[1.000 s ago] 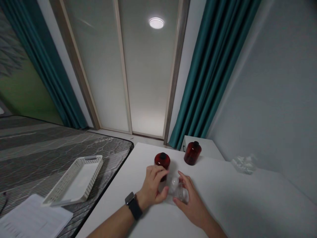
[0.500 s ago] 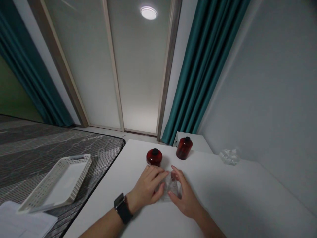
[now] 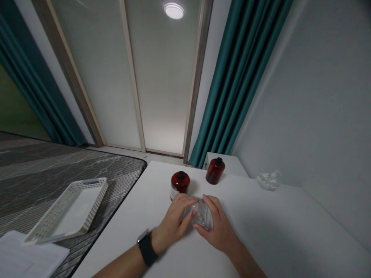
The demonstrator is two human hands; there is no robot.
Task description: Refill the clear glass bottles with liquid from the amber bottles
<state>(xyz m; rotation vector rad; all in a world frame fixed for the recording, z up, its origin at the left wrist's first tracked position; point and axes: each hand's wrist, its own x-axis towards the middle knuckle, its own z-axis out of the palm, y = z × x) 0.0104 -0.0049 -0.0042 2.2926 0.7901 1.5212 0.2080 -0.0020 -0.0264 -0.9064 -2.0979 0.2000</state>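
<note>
A small clear, squarish box [image 3: 200, 214] is between my two hands, low over the white table. My left hand [image 3: 174, 217], with a dark watch on its wrist, closes on the box's left side, thumb in front and fingers across the top. From the right, my right hand [image 3: 219, 228] grips it between thumb and fingers. What the box contains, if anything, I cannot make out. Just behind my left hand stands a dark red bottle [image 3: 180, 183] with a black cap and a pale label. A second red bottle [image 3: 215, 171] stands farther back to the right.
The white table [image 3: 133, 220] runs to the wall on the right, where crumpled clear plastic [image 3: 269, 181] lies. To the left, a white perforated basket [image 3: 97, 208] and papers [image 3: 34, 256] rest on a grey patterned surface. A white cabinet [image 3: 233, 166] stands beyond the table.
The clear box is now more plainly held between both hands, its flat top turned toward me. My right fingers have closed in on it. The bottles have not moved on the table.
</note>
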